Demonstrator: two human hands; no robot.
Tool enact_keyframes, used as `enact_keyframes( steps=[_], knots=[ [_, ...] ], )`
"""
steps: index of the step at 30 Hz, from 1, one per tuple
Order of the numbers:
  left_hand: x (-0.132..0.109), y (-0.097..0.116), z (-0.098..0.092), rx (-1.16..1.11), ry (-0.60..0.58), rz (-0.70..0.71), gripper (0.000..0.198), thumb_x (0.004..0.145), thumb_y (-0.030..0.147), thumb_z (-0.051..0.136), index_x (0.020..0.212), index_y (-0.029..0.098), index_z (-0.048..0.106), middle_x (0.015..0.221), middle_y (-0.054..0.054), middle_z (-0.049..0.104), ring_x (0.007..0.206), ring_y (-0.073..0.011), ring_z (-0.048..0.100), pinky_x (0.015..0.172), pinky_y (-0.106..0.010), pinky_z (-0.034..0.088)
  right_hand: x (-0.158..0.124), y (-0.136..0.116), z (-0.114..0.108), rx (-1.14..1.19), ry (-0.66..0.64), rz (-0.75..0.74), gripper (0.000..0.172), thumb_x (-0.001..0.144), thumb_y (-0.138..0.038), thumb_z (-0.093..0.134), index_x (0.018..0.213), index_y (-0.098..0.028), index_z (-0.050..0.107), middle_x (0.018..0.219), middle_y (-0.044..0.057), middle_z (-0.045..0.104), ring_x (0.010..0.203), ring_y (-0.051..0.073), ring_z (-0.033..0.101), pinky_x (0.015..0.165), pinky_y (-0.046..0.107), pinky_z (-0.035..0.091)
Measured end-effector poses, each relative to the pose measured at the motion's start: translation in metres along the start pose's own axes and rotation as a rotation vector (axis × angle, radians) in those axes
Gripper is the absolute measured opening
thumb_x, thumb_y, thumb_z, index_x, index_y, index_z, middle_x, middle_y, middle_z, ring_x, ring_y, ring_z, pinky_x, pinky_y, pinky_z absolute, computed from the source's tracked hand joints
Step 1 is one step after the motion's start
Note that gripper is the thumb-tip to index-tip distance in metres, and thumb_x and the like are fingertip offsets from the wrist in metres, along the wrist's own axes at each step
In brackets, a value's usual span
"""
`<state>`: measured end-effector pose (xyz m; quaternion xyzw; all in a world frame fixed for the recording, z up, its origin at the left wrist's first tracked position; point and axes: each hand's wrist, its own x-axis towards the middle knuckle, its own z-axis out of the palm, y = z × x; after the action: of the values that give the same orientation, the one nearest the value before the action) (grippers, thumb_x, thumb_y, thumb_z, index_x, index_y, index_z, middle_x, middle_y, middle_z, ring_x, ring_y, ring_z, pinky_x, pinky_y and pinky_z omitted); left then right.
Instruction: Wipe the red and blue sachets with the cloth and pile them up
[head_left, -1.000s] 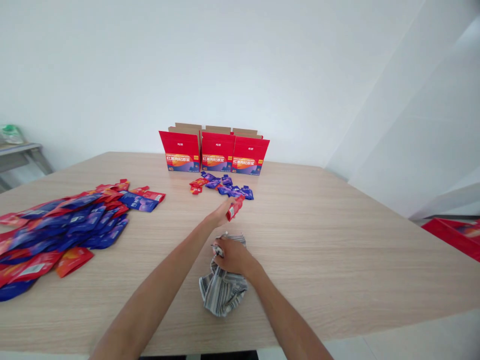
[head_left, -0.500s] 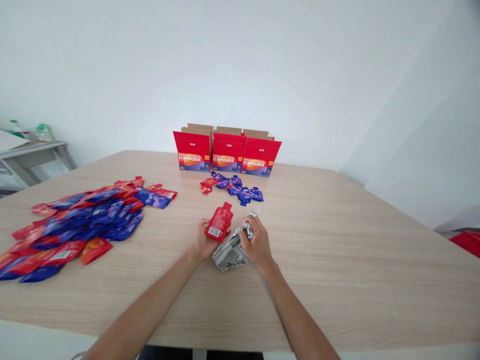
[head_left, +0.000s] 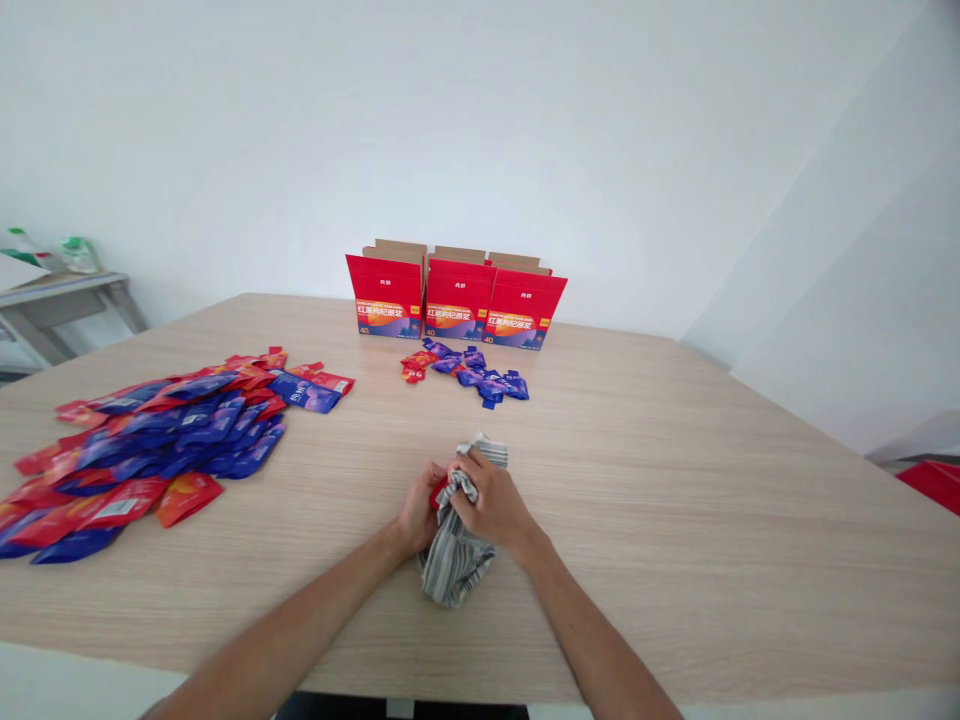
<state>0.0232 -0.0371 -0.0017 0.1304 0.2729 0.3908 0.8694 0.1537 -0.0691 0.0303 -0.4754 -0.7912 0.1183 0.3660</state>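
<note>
Near the front middle of the table, my left hand [head_left: 418, 512] is closed on a red pouch [head_left: 438, 492], most of which is hidden by fingers and cloth. My right hand [head_left: 491, 497] grips a grey-and-white striped cloth [head_left: 454, 560], bunched up and pressed against the pouch. The cloth's lower end hangs down between my wrists, and another fold sticks out above my right knuckles. Farther back lies a small group of blue and red pouches [head_left: 491, 387]. To the left spreads a large heap of red and blue pouches [head_left: 217, 425].
Three red cartons with raised flaps, a left carton [head_left: 388, 305], a middle carton [head_left: 459, 300] and a right carton [head_left: 521, 308], stand in a row at the table's [head_left: 675, 480] far edge by the wall. A side table [head_left: 67, 290] with bottles is at far left. Something red [head_left: 934, 485] shows at far right.
My right hand has moved left with the cloth, bringing it over the red pouch, which was fully visible before. The pouch is now mostly covered.
</note>
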Motion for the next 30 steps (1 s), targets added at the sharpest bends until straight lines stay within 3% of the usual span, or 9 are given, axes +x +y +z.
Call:
enact_keyframes(
  steps=[4, 6, 8, 11, 15, 18, 24, 27, 30],
  knots=[
    [-0.01, -0.003, 0.007, 0.07, -0.081, -0.046, 0.02, 0.073, 0.024, 0.053, 0.078, 0.011, 0.068, 0.064, -0.008, 0.068, 0.058, -0.0227, 0.064, 0.067, -0.033, 0.05, 0.001, 0.009, -0.006, -0.04, 0.175, 0.167, 0.014, 0.083, -0.014, 0.051, 0.094, -0.022, 0.057, 0.094, 0.003, 0.057, 0.082, 0.018, 0.055, 0.074, 0.029, 0.041],
    [-0.012, -0.003, 0.011, 0.062, -0.085, -0.046, 0.022, 0.073, 0.024, 0.053, 0.083, 0.012, 0.068, 0.065, -0.007, 0.069, 0.058, -0.0226, 0.064, 0.067, -0.033, 0.051, 0.001, 0.011, -0.008, -0.035, 0.199, 0.194, 0.012, 0.083, -0.015, 0.051, 0.092, -0.022, 0.056, 0.092, 0.002, 0.057, 0.081, 0.018, 0.055, 0.074, 0.029, 0.041],
    [-0.011, -0.002, 0.013, 0.016, -0.05, -0.002, 0.019, 0.073, 0.022, 0.053, 0.081, 0.013, 0.067, 0.064, -0.006, 0.068, 0.055, -0.021, 0.063, 0.065, -0.032, 0.051, 0.001, 0.01, -0.007, -0.015, 0.154, 0.168, 0.013, 0.082, -0.014, 0.051, 0.091, -0.022, 0.056, 0.093, 0.002, 0.057, 0.08, 0.018, 0.055, 0.074, 0.029, 0.041],
    [-0.007, 0.002, 0.012, -0.077, 0.035, 0.117, 0.009, 0.072, 0.02, 0.055, 0.068, 0.015, 0.061, 0.057, -0.003, 0.064, 0.051, -0.0176, 0.059, 0.062, -0.029, 0.05, -0.002, 0.002, 0.001, 0.012, -0.025, 0.072, 0.017, 0.078, -0.012, 0.054, 0.091, -0.022, 0.057, 0.095, 0.003, 0.058, 0.079, 0.017, 0.054, 0.071, 0.028, 0.04],
    [-0.003, 0.008, 0.006, -0.085, 0.12, 0.211, 0.015, 0.074, 0.018, 0.053, 0.059, 0.016, 0.055, 0.051, -0.002, 0.058, 0.045, -0.0141, 0.053, 0.053, -0.025, 0.045, -0.004, -0.009, 0.01, 0.022, -0.204, -0.042, 0.022, 0.074, -0.01, 0.057, 0.092, -0.021, 0.059, 0.097, 0.003, 0.06, 0.08, 0.017, 0.055, 0.07, 0.027, 0.04],
    [-0.005, 0.007, 0.006, -0.041, 0.116, 0.178, 0.014, 0.074, 0.018, 0.052, 0.061, 0.015, 0.057, 0.054, -0.003, 0.06, 0.048, -0.0152, 0.056, 0.055, -0.025, 0.045, -0.003, -0.008, 0.008, 0.012, -0.131, -0.003, 0.02, 0.075, -0.01, 0.056, 0.092, -0.021, 0.058, 0.098, 0.003, 0.059, 0.08, 0.017, 0.055, 0.071, 0.027, 0.04],
    [-0.016, -0.005, 0.016, 0.017, -0.065, 0.023, 0.018, 0.072, 0.019, 0.054, 0.082, 0.013, 0.067, 0.065, -0.004, 0.068, 0.056, -0.019, 0.061, 0.064, -0.03, 0.049, 0.001, 0.01, -0.008, -0.026, 0.196, 0.187, 0.01, 0.083, -0.015, 0.05, 0.089, -0.022, 0.056, 0.09, 0.002, 0.056, 0.081, 0.018, 0.054, 0.074, 0.029, 0.04],
    [-0.016, -0.009, 0.017, 0.001, -0.073, 0.048, 0.028, 0.073, 0.018, 0.053, 0.095, 0.013, 0.069, 0.072, -0.004, 0.07, 0.062, -0.0206, 0.065, 0.07, -0.031, 0.051, 0.002, 0.014, -0.01, -0.019, 0.199, 0.187, 0.01, 0.083, -0.015, 0.05, 0.087, -0.022, 0.055, 0.088, 0.002, 0.056, 0.08, 0.018, 0.053, 0.073, 0.029, 0.04],
    [-0.01, -0.009, 0.014, -0.056, -0.009, 0.116, 0.016, 0.073, 0.017, 0.055, 0.084, 0.014, 0.067, 0.063, -0.003, 0.066, 0.055, -0.0187, 0.062, 0.068, -0.031, 0.052, 0.0, 0.009, -0.005, 0.004, 0.081, 0.144, 0.011, 0.081, -0.013, 0.052, 0.087, -0.022, 0.055, 0.091, 0.002, 0.056, 0.08, 0.018, 0.054, 0.073, 0.028, 0.04]
  ],
)
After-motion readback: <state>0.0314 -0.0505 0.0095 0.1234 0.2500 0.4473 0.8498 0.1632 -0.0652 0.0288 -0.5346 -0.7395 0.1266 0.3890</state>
